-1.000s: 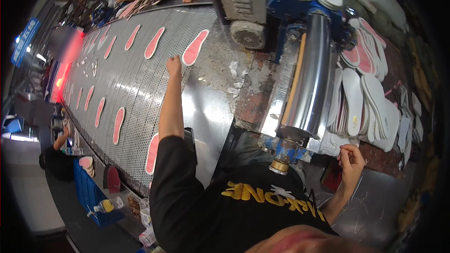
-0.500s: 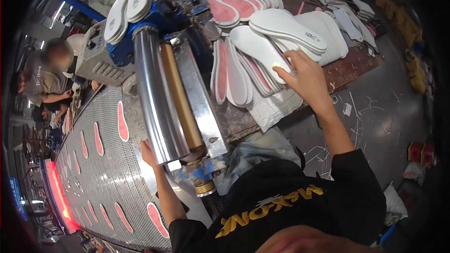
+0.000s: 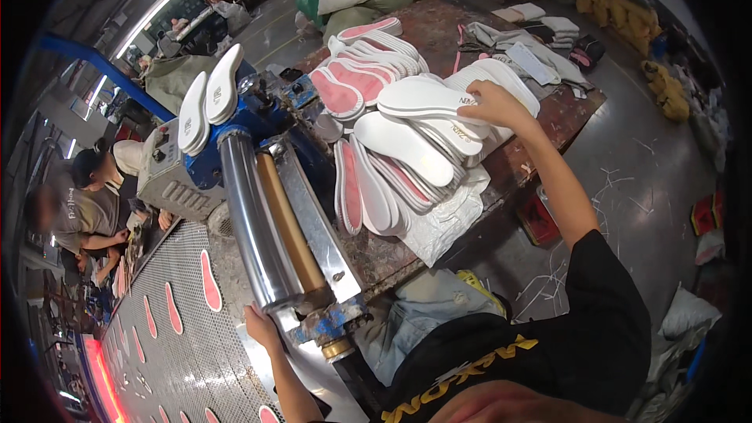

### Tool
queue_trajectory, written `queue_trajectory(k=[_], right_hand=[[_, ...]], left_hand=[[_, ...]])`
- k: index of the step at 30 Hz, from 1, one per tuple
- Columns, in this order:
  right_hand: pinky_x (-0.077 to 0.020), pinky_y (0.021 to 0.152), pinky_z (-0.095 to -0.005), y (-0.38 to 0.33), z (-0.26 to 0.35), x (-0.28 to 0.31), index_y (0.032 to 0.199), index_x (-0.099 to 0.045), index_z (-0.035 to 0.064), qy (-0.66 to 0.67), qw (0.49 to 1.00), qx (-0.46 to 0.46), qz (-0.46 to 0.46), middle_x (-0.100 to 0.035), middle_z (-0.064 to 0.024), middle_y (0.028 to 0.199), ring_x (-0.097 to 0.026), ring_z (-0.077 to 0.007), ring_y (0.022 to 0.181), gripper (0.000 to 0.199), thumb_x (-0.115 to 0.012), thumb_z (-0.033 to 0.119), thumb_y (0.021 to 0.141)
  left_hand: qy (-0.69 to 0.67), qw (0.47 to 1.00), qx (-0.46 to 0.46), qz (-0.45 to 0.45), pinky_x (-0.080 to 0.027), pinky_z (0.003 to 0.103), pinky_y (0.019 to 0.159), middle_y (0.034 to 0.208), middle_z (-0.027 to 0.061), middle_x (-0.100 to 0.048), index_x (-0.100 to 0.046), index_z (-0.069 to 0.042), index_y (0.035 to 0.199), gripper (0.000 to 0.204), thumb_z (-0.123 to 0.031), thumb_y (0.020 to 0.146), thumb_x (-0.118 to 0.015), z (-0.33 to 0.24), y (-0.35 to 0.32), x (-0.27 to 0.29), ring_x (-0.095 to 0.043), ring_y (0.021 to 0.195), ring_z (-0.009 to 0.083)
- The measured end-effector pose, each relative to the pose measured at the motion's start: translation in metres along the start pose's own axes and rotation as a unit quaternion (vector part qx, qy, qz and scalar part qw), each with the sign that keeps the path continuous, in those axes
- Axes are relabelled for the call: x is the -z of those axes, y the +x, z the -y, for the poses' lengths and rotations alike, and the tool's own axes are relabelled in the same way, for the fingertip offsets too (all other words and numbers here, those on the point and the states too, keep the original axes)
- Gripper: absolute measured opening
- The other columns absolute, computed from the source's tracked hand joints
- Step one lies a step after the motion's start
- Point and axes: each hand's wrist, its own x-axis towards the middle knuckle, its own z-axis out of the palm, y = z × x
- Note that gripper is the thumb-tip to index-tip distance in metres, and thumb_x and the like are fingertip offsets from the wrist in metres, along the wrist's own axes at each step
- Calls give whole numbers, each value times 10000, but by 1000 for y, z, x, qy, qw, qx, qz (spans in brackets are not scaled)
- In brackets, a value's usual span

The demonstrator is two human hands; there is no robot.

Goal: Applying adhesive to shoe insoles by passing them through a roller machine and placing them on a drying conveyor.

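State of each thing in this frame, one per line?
Right hand: on the top white insole, fingers closed on its edge.
Left hand: resting by the steel roller's end.
Insole pile: heaped on the bench.
Mesh belt: carrying pink insoles, spaced apart.

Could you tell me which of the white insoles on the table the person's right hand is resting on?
The right hand rests on the topmost white insole, lying flat and crosswise on the heap; the others lie beneath it or lean on edge.
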Motion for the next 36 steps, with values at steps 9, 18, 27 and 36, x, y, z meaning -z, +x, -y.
queue_trajectory(k=[9,18,27,36], right_hand=[[-441,886,-323,20,-13,-25,1078,-611,1,68,975,148,-149,-620,-181,1039,-584,-260,1005,495,-674,265,663],[-475,818,-273,-11,49,11,1173,-547,17,567,798,73,-190,-587,-55,1036,-587,-139,914,281,-517,112,911],[-514,712,-279,10,151,-66,1085,-561,-42,583,810,48,-42,-621,-105,915,-619,-158,797,261,-524,117,882],[-263,386,-167,-58,226,-79,1008,-556,15,476,872,89,77,-542,27,644,-405,-6,440,179,-537,158,902]], left_hand=[[43,998,30,-18,-404,475,559,688,213,-569,-521,-37,759,330,-295,949,-444,15,-1,-2,-547,633,402],[-244,951,188,5,-414,322,528,656,68,-577,-607,17,888,202,-177,883,-551,40,21,11,-535,564,176],[-495,840,-30,222,-419,287,946,1162,104,-609,-567,13,1182,404,-165,832,-660,-173,147,144,-556,1091,164],[-294,852,-312,302,-356,361,1014,1298,137,-504,-497,-32,1251,762,-337,630,-817,-195,169,165,-478,1194,292]])
